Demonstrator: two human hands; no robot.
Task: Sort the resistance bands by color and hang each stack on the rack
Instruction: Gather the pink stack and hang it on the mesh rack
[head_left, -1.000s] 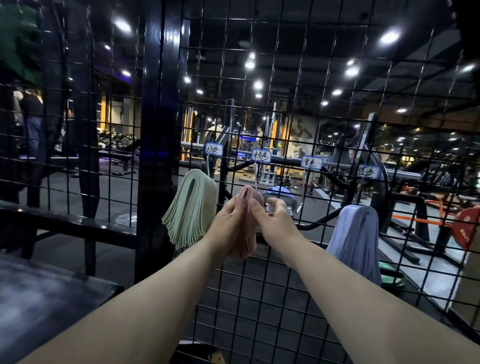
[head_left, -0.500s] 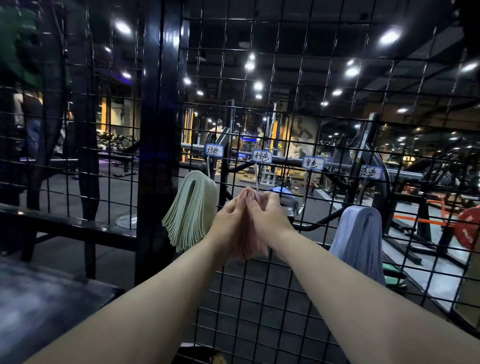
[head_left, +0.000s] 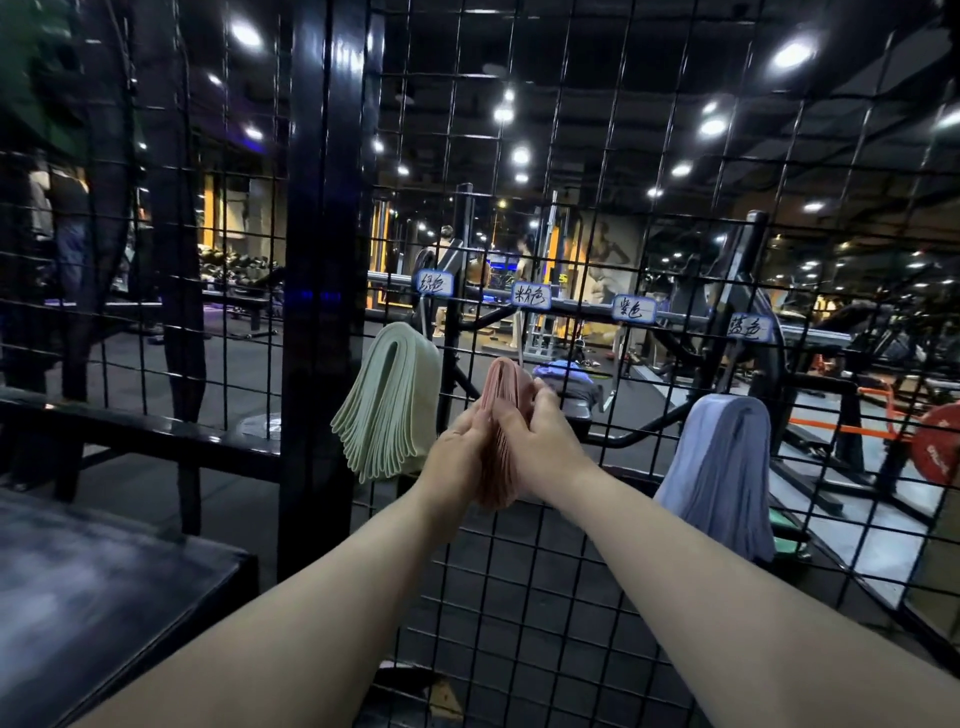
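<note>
Wire rack, pink stack gripped

Dim gym w/ ceiling spotlights, dark floor, weight machines in bkgd.

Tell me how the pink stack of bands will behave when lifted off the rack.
Probably floppy: the pink stack hangs folded over, like the green stack. Its thin layers may fan out or slip apart, as the green ends do, so the left hand and right hand gripping both sides seems wise.
</note>
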